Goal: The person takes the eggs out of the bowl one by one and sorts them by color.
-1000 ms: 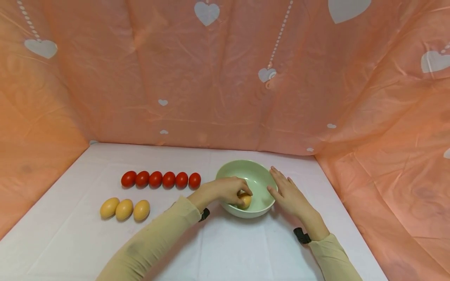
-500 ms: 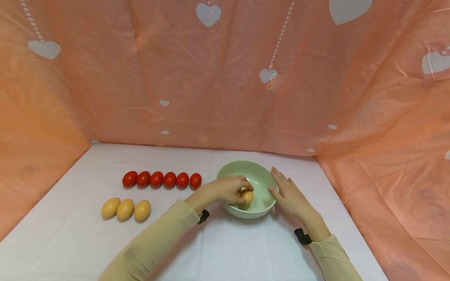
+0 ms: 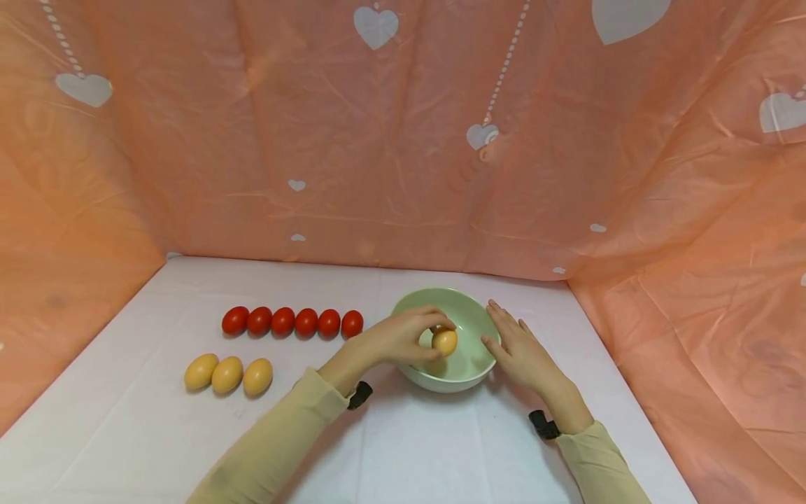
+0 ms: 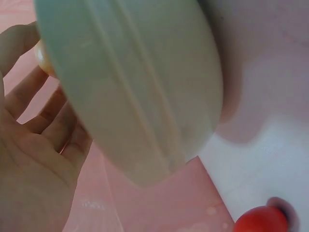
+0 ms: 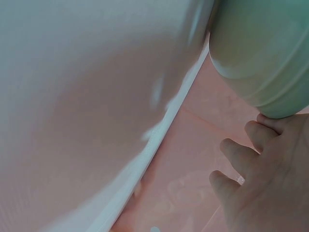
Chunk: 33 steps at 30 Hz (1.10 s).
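My left hand (image 3: 403,339) pinches a yellow egg (image 3: 446,341) between thumb and fingers, just above the inside of a light green bowl (image 3: 467,315). In the left wrist view, only a sliver of the egg (image 4: 44,59) shows past the bowl's outer wall (image 4: 140,96). On the bowl's right side rests my right hand (image 3: 525,355), its fingers fairly straight along the rim. The right wrist view has those fingers (image 5: 241,154) by the bowl's wall (image 5: 265,53). Part of the bowl's near left side is hidden behind the left hand.
Left of the bowl, several red egg-shaped pieces (image 3: 283,321) lie in a row on the white tabletop (image 3: 415,448). Nearer to me, three yellow eggs (image 3: 227,375) sit side by side. An orange curtain (image 3: 390,168) with hearts encloses the back and sides.
My left hand has lifted the yellow egg from low in the bowl, rising slightly. The right hand has stayed at the bowl's rim. The whole view has shifted a little.
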Motion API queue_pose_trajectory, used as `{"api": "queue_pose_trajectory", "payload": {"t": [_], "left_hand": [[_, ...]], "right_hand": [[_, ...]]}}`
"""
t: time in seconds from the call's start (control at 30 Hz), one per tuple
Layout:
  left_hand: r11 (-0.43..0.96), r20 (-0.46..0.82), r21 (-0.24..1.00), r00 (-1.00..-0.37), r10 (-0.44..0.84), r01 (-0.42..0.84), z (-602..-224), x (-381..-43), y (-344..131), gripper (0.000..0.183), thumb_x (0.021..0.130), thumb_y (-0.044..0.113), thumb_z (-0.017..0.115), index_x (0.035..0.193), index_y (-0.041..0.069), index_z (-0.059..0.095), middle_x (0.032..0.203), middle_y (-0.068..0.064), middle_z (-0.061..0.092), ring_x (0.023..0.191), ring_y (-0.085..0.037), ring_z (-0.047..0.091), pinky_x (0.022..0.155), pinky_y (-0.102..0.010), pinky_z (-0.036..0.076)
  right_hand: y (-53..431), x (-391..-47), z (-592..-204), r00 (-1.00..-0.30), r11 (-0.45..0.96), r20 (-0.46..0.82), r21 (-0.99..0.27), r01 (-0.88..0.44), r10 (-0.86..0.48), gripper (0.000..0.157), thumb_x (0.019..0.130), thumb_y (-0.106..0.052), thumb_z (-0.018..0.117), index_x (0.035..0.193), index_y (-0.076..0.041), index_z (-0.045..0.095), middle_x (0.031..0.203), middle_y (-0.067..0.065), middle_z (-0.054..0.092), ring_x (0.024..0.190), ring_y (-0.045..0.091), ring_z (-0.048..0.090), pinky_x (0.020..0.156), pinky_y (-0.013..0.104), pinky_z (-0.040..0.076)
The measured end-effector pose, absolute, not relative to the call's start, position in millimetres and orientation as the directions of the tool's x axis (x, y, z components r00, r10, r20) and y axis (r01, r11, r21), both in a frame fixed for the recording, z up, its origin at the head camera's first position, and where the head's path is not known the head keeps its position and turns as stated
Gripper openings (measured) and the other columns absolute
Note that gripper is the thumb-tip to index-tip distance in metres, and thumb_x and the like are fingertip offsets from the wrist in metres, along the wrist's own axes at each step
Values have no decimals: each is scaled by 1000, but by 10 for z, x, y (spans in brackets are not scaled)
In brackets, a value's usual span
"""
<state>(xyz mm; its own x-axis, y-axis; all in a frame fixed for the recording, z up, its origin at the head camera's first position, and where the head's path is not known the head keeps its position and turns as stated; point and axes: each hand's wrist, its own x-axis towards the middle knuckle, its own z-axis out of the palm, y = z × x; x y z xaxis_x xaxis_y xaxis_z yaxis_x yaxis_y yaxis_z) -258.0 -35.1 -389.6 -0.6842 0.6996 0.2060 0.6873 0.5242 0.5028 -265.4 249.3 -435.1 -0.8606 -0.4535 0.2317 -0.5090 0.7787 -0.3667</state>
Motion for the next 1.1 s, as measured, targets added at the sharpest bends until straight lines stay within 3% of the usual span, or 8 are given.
{"api": "queue_pose_trajectory", "payload": {"t": [0.37,0.77,1.1], "left_hand": [[539,277,538,-739,614,649,-3824,-2406,-555,43,94,24,78,135,16,67,137,1,60,125,-15,58,107,-36,49],[541,345,575,-781,521,615,-3802,-2191,-937,43,92,18,79,133,15,67,132,7,61,123,-13,60,107,-38,50],[593,343,566,-818,462,572,-3837,-2055,-1214,44,90,20,82,130,13,67,129,1,62,111,-16,62,91,-42,58]], "right_hand": [[2481,-2652,-4349,-868,799,231,-341,-495,-440,65,109,-33,51,160,3,32,168,18,29,153,47,25,123,68,9],[2482,-2642,-4346,-863,789,242,-350,-504,-443,65,110,-33,50,160,4,32,168,19,30,154,46,24,122,69,10],[2477,-2649,-4347,-862,789,243,-349,-505,-445,65,109,-33,51,160,4,31,167,20,30,153,46,25,122,69,12]]}}
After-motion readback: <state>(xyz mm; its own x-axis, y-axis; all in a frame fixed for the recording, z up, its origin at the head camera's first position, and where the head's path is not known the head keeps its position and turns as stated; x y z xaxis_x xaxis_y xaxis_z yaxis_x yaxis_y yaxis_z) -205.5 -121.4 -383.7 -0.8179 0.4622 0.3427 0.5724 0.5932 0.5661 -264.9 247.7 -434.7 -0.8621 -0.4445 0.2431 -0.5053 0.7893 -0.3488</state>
